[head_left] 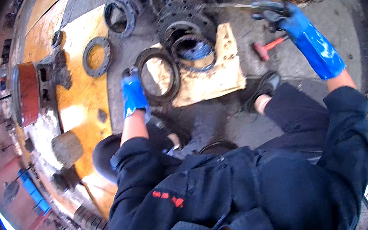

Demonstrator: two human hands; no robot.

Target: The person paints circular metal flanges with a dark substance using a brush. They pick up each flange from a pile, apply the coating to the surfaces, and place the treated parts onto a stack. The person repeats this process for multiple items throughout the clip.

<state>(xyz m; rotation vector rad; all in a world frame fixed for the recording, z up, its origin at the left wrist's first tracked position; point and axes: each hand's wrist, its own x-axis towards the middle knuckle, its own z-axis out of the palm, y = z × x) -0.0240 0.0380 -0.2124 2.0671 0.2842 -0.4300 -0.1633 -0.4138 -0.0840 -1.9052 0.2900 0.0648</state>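
Note:
A dark, greasy metal ring [176,86] stands partly over a stained cardboard sheet [209,89] on the floor. My left hand [133,92], in a blue glove with blackened fingers, is closed at the ring's left rim; its fingertips are partly hidden. Far to the right, my right hand [285,18], gloved the same way, grips the dark handle of a long thin metal tool [235,6]. The tool points left, towards a row of leaning dark flanged rings [187,22]. Its exact kind is unclear, as its tip blends into them.
A red-headed hammer [261,51] lies below my right hand. More rings [119,16] lean at the back left, and a flat flange [96,56] rests on a yellowish board [75,91]. A rust-red drum-shaped part [27,93] and a grey block [67,148] are farther left.

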